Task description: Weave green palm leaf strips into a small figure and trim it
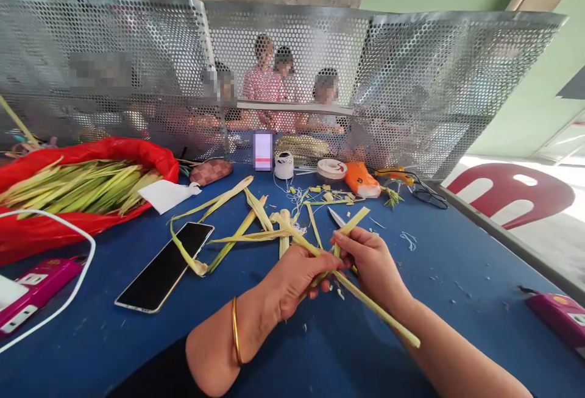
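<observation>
Both hands meet over the blue table. My left hand (297, 276), with a gold bangle (235, 331) at the wrist, pinches a pale green folded leaf strip (375, 309) that sticks out toward the lower right. My right hand (372, 258) is closed beside it, thumb and fingers gripping another flat strip (354, 222) that crosses the first. Fingers hide the point where the strips cross. Just beyond the right hand, a pointed metal blade (336, 216) shows in part. Loose yellowish leaf strips (237, 236) lie left of my hands.
A black phone (164, 270) lies at left, near a red bag (162, 153) of leaves. Purple power strips (43, 285) sit at both sides. Along the back stand a lit phone (262, 151), thread spool (284, 166), tape roll (331, 170) and orange packet (361, 180). People sit behind a perforated screen (406, 63).
</observation>
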Tool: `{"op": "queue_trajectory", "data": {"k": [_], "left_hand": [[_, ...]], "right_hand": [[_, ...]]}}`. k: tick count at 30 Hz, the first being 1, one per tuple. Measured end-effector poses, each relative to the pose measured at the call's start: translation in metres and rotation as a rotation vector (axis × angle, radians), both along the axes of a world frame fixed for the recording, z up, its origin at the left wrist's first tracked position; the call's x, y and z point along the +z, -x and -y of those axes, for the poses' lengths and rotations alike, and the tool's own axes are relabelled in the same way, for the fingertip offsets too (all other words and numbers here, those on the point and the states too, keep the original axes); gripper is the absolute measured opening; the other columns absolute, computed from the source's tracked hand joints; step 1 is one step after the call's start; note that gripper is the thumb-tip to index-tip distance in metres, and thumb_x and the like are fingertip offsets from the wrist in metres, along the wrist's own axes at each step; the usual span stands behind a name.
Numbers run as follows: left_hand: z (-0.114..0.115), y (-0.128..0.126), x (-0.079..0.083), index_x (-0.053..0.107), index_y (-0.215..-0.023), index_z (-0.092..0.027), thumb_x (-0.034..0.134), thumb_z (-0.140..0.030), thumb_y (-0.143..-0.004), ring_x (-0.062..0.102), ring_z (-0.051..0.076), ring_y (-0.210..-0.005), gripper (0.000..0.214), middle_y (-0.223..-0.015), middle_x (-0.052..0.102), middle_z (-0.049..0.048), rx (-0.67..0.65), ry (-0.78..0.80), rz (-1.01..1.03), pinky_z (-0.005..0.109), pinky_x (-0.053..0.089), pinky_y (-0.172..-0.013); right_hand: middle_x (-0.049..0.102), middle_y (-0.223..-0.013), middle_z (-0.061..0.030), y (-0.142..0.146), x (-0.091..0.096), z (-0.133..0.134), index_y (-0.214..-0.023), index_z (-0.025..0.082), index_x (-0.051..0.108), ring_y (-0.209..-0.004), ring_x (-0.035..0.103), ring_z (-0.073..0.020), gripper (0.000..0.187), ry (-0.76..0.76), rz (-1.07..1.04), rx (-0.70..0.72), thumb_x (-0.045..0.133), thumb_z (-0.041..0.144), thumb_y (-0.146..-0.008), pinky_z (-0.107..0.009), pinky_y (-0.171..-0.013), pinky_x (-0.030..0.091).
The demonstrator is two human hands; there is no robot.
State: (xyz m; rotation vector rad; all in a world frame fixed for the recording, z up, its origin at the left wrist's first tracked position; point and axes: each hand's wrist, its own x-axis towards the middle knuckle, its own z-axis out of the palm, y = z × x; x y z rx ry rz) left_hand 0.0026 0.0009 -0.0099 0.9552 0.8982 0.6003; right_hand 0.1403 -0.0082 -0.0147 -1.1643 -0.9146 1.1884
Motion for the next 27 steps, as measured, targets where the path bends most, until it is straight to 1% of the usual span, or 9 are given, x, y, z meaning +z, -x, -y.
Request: {"op": "queue_trajectory", "data": {"k": [5, 7, 9, 11, 13, 15, 18, 23, 27], "left_hand": [[0.005, -0.002, 0.0, 0.072, -0.078, -0.011, 0.075, -0.037, -0.066, 0.049, 0.006, -0.046, 0.028, -0.064, 0.063, 0.0025, -0.001, 0.006, -0.01, 0.018, 0.023, -0.037], [0.004, 0.001, 0.004, 0.073, -0.084, -0.012, 0.074, -0.044, -0.069, 0.053, 0.008, -0.052, 0.035, -0.067, 0.066, 0.0037, 0.01, 0.04, 0.046, 0.017, 0.03, -0.041], [0.001, 0.005, 0.01, 0.074, -0.09, -0.014, 0.072, -0.048, -0.072, 0.058, 0.01, -0.062, 0.038, -0.074, 0.068, 0.0048, 0.069, 0.072, 0.13, 0.018, 0.04, -0.051], [-0.004, 0.009, 0.015, 0.075, -0.093, -0.014, 0.073, -0.041, -0.073, 0.062, 0.011, -0.075, 0.033, -0.081, 0.071, 0.0058, 0.155, 0.068, 0.214, 0.019, 0.046, -0.066], [-0.009, 0.012, 0.018, 0.075, -0.093, -0.014, 0.076, -0.029, -0.072, 0.063, 0.013, -0.082, 0.026, -0.083, 0.072, 0.0064, 0.237, 0.035, 0.286, 0.02, 0.046, -0.074], [-0.012, 0.011, 0.017, 0.074, -0.093, -0.014, 0.077, -0.021, -0.068, 0.064, 0.014, -0.08, 0.026, -0.079, 0.072, 0.006, 0.288, 0.01, 0.333, 0.022, 0.047, -0.073], [-0.013, 0.008, 0.011, 0.074, -0.092, -0.014, 0.08, -0.021, -0.064, 0.063, 0.014, -0.071, 0.029, -0.073, 0.071, 0.005, 0.295, -0.008, 0.348, 0.024, 0.046, -0.067], [-0.008, 0.003, 0.004, 0.075, -0.086, -0.013, 0.084, -0.028, -0.06, 0.062, 0.015, -0.073, 0.031, -0.075, 0.071, 0.0051, 0.266, -0.064, 0.315, 0.026, 0.046, -0.073], [-0.007, 0.004, 0.006, 0.075, -0.093, -0.016, 0.085, -0.028, -0.058, 0.06, 0.013, -0.068, 0.039, -0.07, 0.069, 0.0022, 0.278, -0.063, 0.291, 0.024, 0.044, -0.066]], "right_hand": [[0.047, -0.043, 0.0066, 0.001, -0.004, -0.001, -0.062, 0.016, 0.062, -0.036, 0.039, -0.007, 0.034, 0.013, -0.039, -0.011, 0.08, 0.045, -0.061, -0.021, -0.036, 0.03], [0.047, -0.045, 0.0069, 0.001, -0.004, -0.003, -0.069, 0.017, 0.064, -0.036, 0.04, -0.0077, 0.033, -0.01, -0.089, -0.028, 0.078, 0.046, -0.065, -0.021, -0.036, 0.031], [0.055, -0.052, 0.0045, 0.0, -0.002, -0.004, -0.078, 0.017, 0.066, -0.041, 0.047, -0.0093, 0.032, -0.062, -0.113, -0.065, 0.076, 0.046, -0.068, -0.022, -0.04, 0.037], [0.063, -0.063, 0.0011, 0.001, 0.0, -0.003, -0.082, 0.017, 0.067, -0.05, 0.055, -0.0112, 0.032, -0.096, -0.094, -0.107, 0.077, 0.044, -0.067, -0.023, -0.048, 0.043], [0.065, -0.065, -0.0007, 0.004, 0.002, 0.001, -0.076, 0.017, 0.066, -0.055, 0.058, -0.0131, 0.028, -0.085, -0.032, -0.082, 0.078, 0.041, -0.066, -0.025, -0.055, 0.047], [0.066, -0.065, -0.0024, 0.01, 0.004, 0.007, -0.067, 0.017, 0.066, -0.061, 0.061, -0.0159, 0.026, -0.057, 0.043, 0.052, 0.076, 0.041, -0.068, -0.028, -0.063, 0.049], [0.071, -0.078, -0.0059, 0.019, 0.004, 0.015, -0.075, 0.017, 0.072, -0.08, 0.066, -0.0215, 0.029, -0.08, 0.099, 0.254, 0.072, 0.046, -0.073, -0.033, -0.08, 0.05], [0.073, -0.079, -0.0071, 0.025, 0.0, 0.015, -0.08, 0.018, 0.075, -0.084, 0.066, -0.0267, 0.039, -0.087, 0.103, 0.122, 0.078, 0.053, -0.064, -0.039, -0.083, 0.05], [0.072, -0.078, -0.0054, 0.024, -0.002, 0.014, -0.073, 0.017, 0.074, -0.083, 0.064, -0.0229, 0.035, -0.084, 0.126, 0.211, 0.072, 0.052, -0.071, -0.035, -0.084, 0.047]]}}
